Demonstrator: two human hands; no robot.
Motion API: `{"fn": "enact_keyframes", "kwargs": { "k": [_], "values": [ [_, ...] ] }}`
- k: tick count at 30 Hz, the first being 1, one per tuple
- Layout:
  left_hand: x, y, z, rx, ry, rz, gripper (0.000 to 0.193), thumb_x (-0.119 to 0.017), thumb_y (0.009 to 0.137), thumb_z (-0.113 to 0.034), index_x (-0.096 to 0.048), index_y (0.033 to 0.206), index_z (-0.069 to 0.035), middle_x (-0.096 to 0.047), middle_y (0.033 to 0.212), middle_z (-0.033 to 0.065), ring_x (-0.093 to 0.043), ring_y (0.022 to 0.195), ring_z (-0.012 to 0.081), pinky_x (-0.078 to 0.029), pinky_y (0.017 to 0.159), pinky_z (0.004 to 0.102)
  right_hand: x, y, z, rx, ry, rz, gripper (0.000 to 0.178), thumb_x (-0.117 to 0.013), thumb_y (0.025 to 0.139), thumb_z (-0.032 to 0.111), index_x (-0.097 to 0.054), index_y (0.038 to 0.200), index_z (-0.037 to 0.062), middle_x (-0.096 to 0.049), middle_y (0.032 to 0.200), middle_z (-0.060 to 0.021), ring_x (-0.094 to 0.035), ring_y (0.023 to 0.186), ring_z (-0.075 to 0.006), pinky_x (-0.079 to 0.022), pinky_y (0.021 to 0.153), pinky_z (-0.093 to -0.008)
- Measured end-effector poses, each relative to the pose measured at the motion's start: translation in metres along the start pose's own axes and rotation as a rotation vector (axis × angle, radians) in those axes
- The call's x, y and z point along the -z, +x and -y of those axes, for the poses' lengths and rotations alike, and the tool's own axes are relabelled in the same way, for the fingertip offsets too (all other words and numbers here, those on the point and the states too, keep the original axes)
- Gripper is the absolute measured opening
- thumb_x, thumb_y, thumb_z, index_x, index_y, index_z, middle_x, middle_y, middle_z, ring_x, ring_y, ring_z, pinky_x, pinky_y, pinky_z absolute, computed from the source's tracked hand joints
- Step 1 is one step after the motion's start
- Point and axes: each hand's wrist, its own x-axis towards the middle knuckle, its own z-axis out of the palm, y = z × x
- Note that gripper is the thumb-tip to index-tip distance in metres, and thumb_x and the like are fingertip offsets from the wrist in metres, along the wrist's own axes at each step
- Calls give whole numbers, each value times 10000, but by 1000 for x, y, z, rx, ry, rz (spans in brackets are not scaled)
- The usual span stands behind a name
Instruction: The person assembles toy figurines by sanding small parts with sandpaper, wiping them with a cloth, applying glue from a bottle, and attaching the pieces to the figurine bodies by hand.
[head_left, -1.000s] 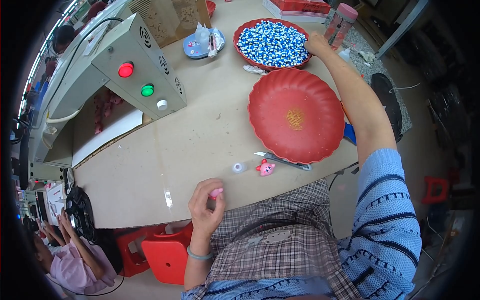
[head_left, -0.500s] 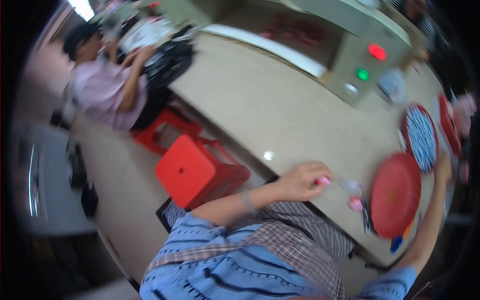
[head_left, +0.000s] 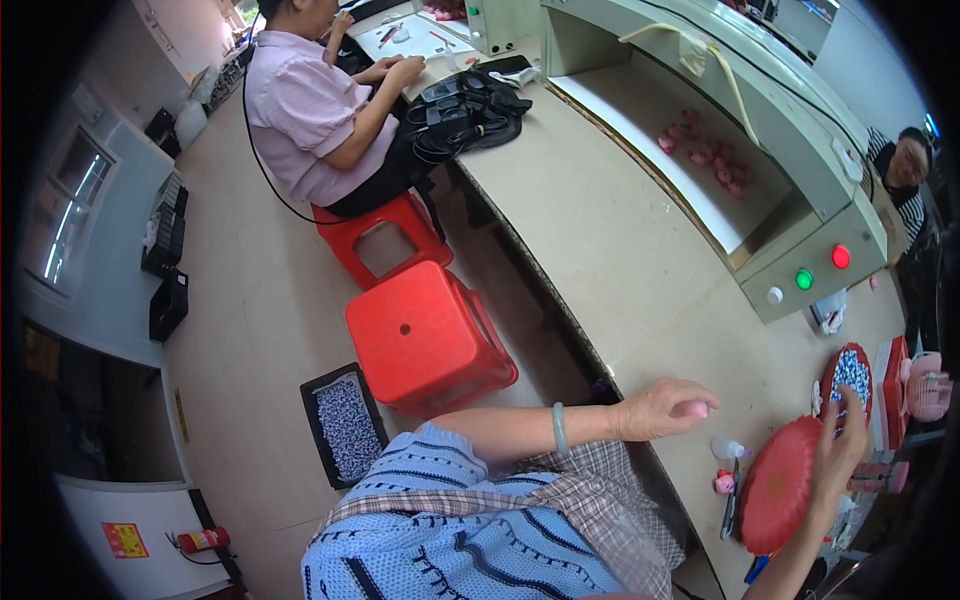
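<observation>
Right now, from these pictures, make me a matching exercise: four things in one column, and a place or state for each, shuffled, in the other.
Things
1. left hand
2. black tray
3. knife
4. nearer red stool

Places or states
A. lying beside the scalloped red plate
B. unoccupied, a small round hole in its seat
C. holding a small pink piece
D. on the floor, full of small pieces

Right pairs: 1-C, 2-D, 3-A, 4-B
</observation>
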Motion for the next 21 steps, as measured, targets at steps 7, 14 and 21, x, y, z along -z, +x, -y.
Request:
{"fn": "enact_keyframes", "kwargs": {
  "k": [7,14,21],
  "values": [
    [111,14,-17,46,-132,-311,345,-540,904,-88,-559,1247,-57,-636,999,42,-593,904,102,-507,817,267,-14,-61,121,66,338,403,206,-594,796,-82,-627,988,-14,-613,812,-171,-615,640,-301,-469,563,-365],
    [323,73,6,122,-58,-852,394,-561,915,-101,-483,1284,14,-661,914,77,-603,696,116,-510,639,236,-62,-90,174,196,555,500,181,-658,782,-53,-665,948,17,-614,741,-141,-613,583,-268,-462,519,-338],
    [378,90,26,181,-315,-902,267,-555,886,-54,-582,1137,31,-617,812,59,-600,634,126,-506,575,220,-110,-100,185,303,584,529,185,-656,782,-54,-665,949,25,-625,769,-125,-637,646,-283,-506,558,-352]
  ]
}}
